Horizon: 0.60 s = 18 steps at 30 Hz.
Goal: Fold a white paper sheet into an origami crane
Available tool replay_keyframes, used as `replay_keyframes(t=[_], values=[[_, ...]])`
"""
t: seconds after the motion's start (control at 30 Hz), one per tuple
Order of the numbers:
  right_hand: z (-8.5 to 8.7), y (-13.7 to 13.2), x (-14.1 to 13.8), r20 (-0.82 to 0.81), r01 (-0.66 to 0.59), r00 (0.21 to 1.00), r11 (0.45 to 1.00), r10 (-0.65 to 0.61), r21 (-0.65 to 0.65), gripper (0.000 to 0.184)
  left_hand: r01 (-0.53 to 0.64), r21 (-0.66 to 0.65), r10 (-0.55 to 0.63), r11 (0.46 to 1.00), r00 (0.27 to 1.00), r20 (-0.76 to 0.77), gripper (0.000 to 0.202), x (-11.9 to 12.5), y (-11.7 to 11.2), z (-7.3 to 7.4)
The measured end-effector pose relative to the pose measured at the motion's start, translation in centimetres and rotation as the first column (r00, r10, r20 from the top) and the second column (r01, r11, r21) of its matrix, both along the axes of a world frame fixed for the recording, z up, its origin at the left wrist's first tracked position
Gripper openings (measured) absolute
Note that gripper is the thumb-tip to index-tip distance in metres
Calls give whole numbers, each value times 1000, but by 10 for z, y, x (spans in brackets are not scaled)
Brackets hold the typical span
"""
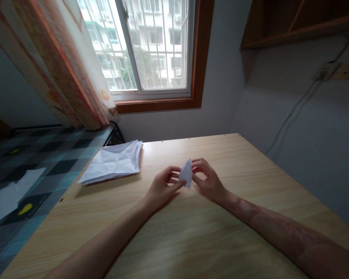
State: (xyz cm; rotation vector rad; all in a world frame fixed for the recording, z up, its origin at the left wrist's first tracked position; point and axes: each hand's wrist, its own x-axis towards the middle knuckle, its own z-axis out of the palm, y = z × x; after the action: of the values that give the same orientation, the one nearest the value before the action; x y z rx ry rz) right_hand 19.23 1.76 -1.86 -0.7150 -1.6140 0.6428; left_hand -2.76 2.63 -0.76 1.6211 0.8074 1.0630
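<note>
While left hand [163, 188] pinches folded paper [185, 174], right hand [209, 184] touches it.

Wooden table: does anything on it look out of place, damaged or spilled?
The paper stack at the far left of the table looks untidy: creases cross its top sheet and its right edges don't align. Nothing looks spilled; the folded paper in the left hand shows no clear tear.

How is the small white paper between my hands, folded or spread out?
Folded: the small white paper shows a compact, narrow shape with straight edges and a pointed top.
</note>
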Motion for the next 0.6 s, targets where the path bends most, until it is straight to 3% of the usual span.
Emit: replay_keyframes(t=[0.23, 0.3, 0.43, 0.6], values=[[13, -4, 1, 127, -71, 990, 997, 68, 17, 6, -38, 48, 38, 998, 999, -9, 38, 1, -1, 2], [12, -4, 1, 131, -50, 990, 998, 44, 47, 3, -14, 32, 14, 999, 1000, 0, 41, 1, -1, 2], [5, -2, 2, 120, -55, 992, 996, 47, 63, 15, 27, 8, -27, 1000, 999, 20, 44, 0, 0, 1], [2, -1, 0, 93, -84, 993, 995, 78, 63, 17, -11, 12, 11, 1000, 999, 36, 44, -1, 2, 0]])
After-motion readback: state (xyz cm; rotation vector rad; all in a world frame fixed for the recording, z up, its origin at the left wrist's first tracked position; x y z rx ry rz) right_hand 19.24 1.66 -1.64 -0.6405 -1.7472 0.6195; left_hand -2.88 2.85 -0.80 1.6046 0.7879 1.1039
